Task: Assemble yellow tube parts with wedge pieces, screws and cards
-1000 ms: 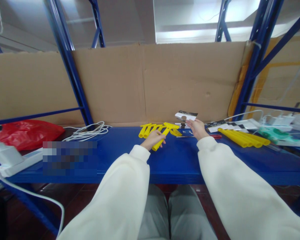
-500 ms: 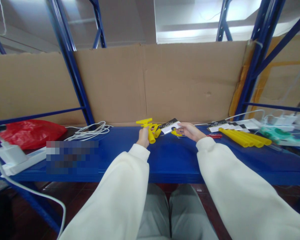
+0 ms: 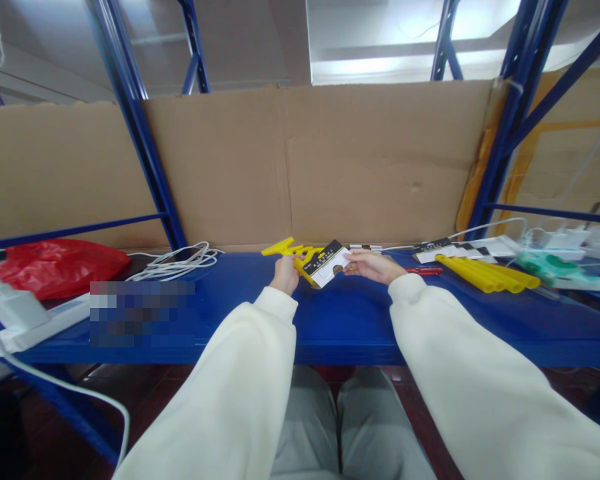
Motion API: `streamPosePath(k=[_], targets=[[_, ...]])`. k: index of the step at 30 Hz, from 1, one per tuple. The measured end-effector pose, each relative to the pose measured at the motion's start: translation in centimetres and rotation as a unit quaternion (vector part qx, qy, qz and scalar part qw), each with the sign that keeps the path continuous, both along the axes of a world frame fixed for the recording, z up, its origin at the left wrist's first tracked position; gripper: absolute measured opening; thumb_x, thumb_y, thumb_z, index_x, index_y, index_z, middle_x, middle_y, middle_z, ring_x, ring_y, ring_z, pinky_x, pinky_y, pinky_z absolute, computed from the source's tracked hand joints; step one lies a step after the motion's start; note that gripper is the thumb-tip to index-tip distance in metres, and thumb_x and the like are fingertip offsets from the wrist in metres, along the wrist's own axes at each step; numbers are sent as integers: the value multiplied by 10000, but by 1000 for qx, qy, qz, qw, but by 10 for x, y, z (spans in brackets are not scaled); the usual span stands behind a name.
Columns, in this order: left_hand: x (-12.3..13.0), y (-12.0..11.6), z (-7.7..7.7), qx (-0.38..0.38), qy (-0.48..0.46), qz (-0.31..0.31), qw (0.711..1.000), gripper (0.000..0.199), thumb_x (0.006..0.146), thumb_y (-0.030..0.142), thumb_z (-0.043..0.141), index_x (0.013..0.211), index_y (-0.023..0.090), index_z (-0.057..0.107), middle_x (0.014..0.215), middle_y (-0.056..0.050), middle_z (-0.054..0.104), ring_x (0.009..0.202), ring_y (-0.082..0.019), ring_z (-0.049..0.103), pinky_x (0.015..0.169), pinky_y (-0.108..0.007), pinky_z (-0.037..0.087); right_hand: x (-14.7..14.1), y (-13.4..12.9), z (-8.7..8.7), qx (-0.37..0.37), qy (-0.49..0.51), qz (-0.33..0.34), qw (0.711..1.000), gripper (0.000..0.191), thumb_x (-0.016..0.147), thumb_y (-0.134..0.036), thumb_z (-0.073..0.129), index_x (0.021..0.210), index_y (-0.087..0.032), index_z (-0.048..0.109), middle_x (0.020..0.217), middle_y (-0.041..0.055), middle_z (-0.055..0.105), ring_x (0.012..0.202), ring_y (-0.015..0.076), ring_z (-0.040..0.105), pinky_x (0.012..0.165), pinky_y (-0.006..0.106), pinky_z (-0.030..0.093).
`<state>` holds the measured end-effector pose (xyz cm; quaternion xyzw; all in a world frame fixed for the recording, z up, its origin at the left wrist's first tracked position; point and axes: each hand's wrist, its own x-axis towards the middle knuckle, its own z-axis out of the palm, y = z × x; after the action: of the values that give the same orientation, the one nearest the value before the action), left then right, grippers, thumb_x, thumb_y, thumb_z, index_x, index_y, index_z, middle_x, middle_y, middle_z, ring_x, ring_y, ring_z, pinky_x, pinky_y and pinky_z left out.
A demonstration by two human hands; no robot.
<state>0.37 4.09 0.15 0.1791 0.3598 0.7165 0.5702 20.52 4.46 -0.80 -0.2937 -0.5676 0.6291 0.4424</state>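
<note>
My left hand (image 3: 285, 274) is closed around a yellow T-shaped plastic piece (image 3: 279, 247), whose crossbar sticks out above the fingers. Between my two hands a black-and-white printed card (image 3: 330, 267) is held tilted, with its right edge pinched by my right hand (image 3: 374, 265). The card's left end overlaps the yellow piece and covers part of it. Whether the card touches the left fingers I cannot tell. A checkered strip (image 3: 371, 247) lies flat behind my right hand.
Right of my right hand lie a red pen-like item (image 3: 425, 271), several yellow tubes (image 3: 485, 275) and another black-and-white card (image 3: 433, 249). On the left are a red bag (image 3: 63, 267), a coiled white cable (image 3: 183, 263) and a power strip (image 3: 45, 328). Cardboard (image 3: 360, 167) stands behind.
My right hand has brought the card left and nearer, and it now overlaps the yellow piece more. The yellow piece has tilted and shifted slightly left in my left hand.
</note>
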Motion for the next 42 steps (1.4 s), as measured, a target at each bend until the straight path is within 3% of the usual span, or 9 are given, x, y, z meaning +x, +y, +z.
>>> streamPosePath(k=[6, 10, 21, 32, 36, 42], targets=[[2, -3, 0, 17, 14, -33, 999, 234, 803, -91, 481, 854, 110, 589, 606, -29, 629, 495, -116, 603, 594, -224, 517, -3, -2, -1, -2, -20, -14, 1000, 37, 833, -114, 688, 814, -127, 716, 751, 58, 753, 643, 118, 691, 667, 215, 582], [2, -1, -3, 32, 23, -41, 998, 243, 789, -94, 532, 903, 112, 592, 678, -43, 680, 527, -124, 627, 636, -244, 532, -1, 1, -2, 0, -28, -20, 999, 39, 833, -118, 695, 846, -121, 731, 763, 70, 759, 664, 124, 702, 694, 223, 585], [-1, -1, -4, 31, 42, -46, 998, 212, 920, 64, 480, 1085, 125, 598, 860, -81, 742, 593, -134, 670, 629, -251, 563, -2, 0, -1, 8, -10, -33, 999, 71, 822, -87, 689, 800, -132, 739, 761, 58, 759, 654, 120, 696, 710, 229, 592], [-1, 1, -6, 41, 35, -38, 998, 163, 897, 38, 523, 977, 138, 625, 670, -4, 678, 536, -116, 642, 611, -231, 547, -2, 0, 0, 37, -2, -50, 998, 42, 784, -146, 758, 819, -124, 752, 805, 65, 771, 720, 131, 717, 730, 218, 582], [-3, 1, -8, 54, 67, -81, 993, 102, 839, 58, 625, 905, 133, 643, 639, -1, 674, 529, -119, 648, 594, -222, 542, -3, 2, -1, 58, -4, -44, 997, 110, 723, -201, 820, 800, -146, 762, 856, 60, 778, 766, 140, 716, 768, 240, 583], [-1, 4, -12, 80, 122, -142, 979, 184, 770, 117, 694, 954, 130, 702, 738, -22, 738, 584, -134, 679, 615, -239, 569, -1, 10, -8, 71, -33, -58, 995, 203, 661, -280, 870, 805, -164, 785, 896, 67, 779, 841, 171, 715, 877, 285, 556]])
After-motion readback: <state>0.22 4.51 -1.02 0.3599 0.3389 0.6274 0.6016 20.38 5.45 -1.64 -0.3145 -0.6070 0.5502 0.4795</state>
